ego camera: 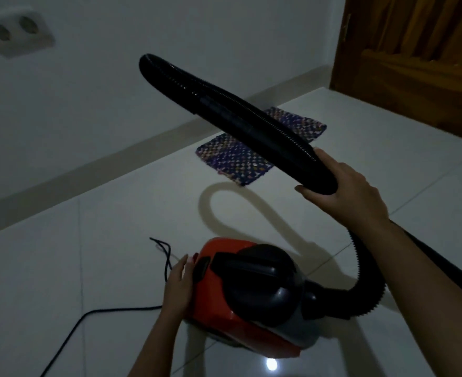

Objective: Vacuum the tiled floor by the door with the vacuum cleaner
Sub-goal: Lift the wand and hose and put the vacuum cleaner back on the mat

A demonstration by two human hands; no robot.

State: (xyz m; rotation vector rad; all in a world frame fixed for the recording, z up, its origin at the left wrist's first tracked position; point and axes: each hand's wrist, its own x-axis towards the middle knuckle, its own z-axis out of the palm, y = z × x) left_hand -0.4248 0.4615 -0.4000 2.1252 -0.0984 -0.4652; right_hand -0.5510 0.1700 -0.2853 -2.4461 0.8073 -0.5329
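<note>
A small red and black vacuum cleaner (246, 292) stands on the white tiled floor (115, 254) low in the middle of the view. Its black ribbed hose (366, 278) leaves the right side, curves up under my right arm and doubles back in a loop. My right hand (344, 194) is closed around that folded hose (224, 110), which points up and left in the air. My left hand (179, 278) lies flat against the left end of the red body, fingers apart, beside a black switch.
A black power cord (93, 314) trails over the tiles to the lower left. A small woven purple mat (240, 156) lies by the skirting board. A wooden door (420, 55) fills the upper right. A double wall socket (17, 31) is at upper left.
</note>
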